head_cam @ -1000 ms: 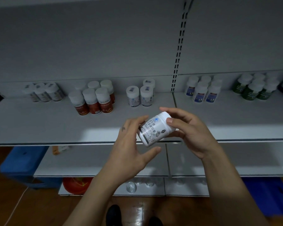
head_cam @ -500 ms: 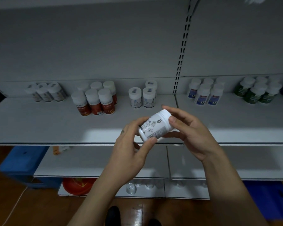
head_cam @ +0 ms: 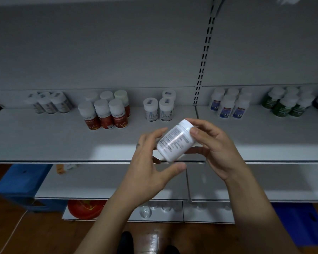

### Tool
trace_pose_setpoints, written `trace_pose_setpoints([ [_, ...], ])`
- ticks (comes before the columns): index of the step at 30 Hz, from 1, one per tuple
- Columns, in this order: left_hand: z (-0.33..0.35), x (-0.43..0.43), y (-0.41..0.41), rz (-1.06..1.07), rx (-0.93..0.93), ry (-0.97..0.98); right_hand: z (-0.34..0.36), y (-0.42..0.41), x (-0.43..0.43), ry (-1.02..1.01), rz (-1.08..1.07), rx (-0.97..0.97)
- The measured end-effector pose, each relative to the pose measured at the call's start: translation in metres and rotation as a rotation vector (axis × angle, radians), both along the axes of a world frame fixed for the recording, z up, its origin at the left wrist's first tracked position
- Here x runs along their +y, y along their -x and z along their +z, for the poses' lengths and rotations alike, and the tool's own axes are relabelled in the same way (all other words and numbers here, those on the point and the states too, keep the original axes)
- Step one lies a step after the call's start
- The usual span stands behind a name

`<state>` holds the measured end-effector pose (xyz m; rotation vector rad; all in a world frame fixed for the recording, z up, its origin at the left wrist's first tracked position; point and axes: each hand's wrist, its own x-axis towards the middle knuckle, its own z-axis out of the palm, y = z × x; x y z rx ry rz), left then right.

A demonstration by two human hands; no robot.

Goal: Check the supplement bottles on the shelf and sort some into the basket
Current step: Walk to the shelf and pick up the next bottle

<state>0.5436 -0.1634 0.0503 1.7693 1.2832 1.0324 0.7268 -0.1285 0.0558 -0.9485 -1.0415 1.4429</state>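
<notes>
Right hand grips the white bottle near its cap, tilted, label up, while the left hand cups its base with fingers spread, thumb underneath. It's held just above the shelf edge; red-labelled bottles and two white ones stand behind.

This looks like a shop aisle, dimly lit. Grey metal gondola shelving fills the frame, with a slotted upright post right of centre. White-capped supplement bottles stand grouped by label along the back: red-labelled ones at centre left, blue-labelled ones at right, green ones at far right. Brown wood-look floor shows at lower left.
</notes>
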Motion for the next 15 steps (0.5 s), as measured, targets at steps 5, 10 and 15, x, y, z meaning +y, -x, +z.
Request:
trace_pose_setpoints([
  [5, -0.0017, 0.0022, -0.0043, 0.023, 0.076, -0.11, -0.0001, 0.0083, 0.001, 0.116, -0.049, -0.043],
  [10, -0.0028, 0.0014, -0.0029, 0.04, -0.063, 0.001, -0.0007, 0.0048, 0.0011, 0.119, -0.013, -0.052],
  [15, -0.0009, 0.0015, -0.0033, 0.101, -0.131, 0.115, 0.0016, 0.0011, -0.0016, 0.032, 0.072, 0.014],
])
